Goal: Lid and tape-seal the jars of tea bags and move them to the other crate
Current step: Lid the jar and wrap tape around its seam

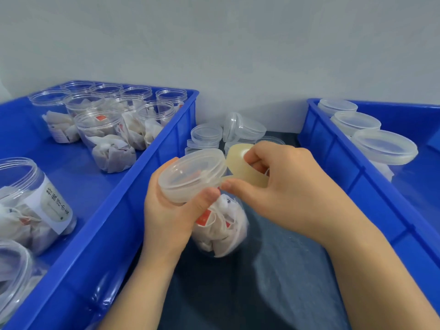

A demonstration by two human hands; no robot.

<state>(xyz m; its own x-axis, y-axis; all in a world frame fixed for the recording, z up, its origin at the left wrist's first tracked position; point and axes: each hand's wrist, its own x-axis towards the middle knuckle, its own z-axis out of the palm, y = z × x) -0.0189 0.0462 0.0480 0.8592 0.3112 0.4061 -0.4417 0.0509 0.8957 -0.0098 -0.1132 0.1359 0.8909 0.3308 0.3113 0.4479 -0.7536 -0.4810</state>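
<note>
Left thumb: the left thumb point(206, 196) lies against the lower edge of the lid point(190, 173), close beside the right thumb.
Left hand: the left hand point(170, 215) is curled round the jar point(221, 229) just under the lid and holds it tilted, mouth toward the left.
Right thumb: the right thumb point(234, 185) pins a short strip of tape against the rim of the lid.
Right hand: the right hand point(288, 186) is wrapped round the tape roll point(246, 166), fingers bent through and over it, and keeps the roll touching the lid's right side.
Jar: clear plastic, lidded, full of white tea bags with red tags; it is held between the two crates, with its base low over the cloth.
Loose lids: loose lids point(206, 135) are stacked behind the hands, near the wall, and some stand on edge.
Left crate: the left crate point(133, 201) is blue and holds open jars point(106, 139) of tea bags; the labelled jar point(51, 207) stands nearer the camera.
Right crate: the right crate point(338, 167) is blue, with lidded jars point(384, 147) in a row along its near wall.
Surface: a dark bluish cloth point(281, 277) covers the strip between the crates and is slightly rumpled.
Room: a plain pale grey wall point(238, 44) rises straight behind the crates and lids.
</note>
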